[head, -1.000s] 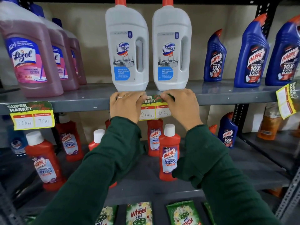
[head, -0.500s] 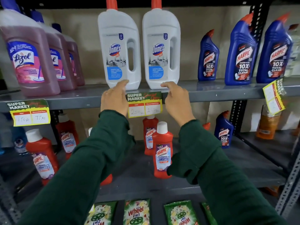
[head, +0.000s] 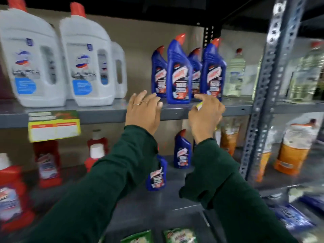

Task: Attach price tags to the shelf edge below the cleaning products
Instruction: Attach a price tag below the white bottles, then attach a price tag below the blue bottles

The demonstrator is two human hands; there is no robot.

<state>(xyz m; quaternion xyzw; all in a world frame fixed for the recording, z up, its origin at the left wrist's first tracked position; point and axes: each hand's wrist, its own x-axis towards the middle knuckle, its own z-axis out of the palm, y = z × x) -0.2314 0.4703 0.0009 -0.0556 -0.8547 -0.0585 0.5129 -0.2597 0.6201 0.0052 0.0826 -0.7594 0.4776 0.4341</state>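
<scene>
Both hands have left the price tag (head: 54, 126) below the white Domex bottles (head: 61, 60) and shifted right along the shelf edge (head: 175, 112). The left hand (head: 142, 111), fingers spread, now lies below the blue Harpic bottles (head: 187, 71); the right hand (head: 206, 114) now pinches a yellow tag (head: 199, 106). View panned right, blurred.

Grey metal shelf (head: 108, 112) as I saw it: white cleaner jugs (head: 87, 62) stood at left, blue toilet-cleaner bottles (head: 178, 71) at centre, a clear bottle (head: 234, 74) farther right. One price tag (head: 54, 126) hung from its front edge.
</scene>
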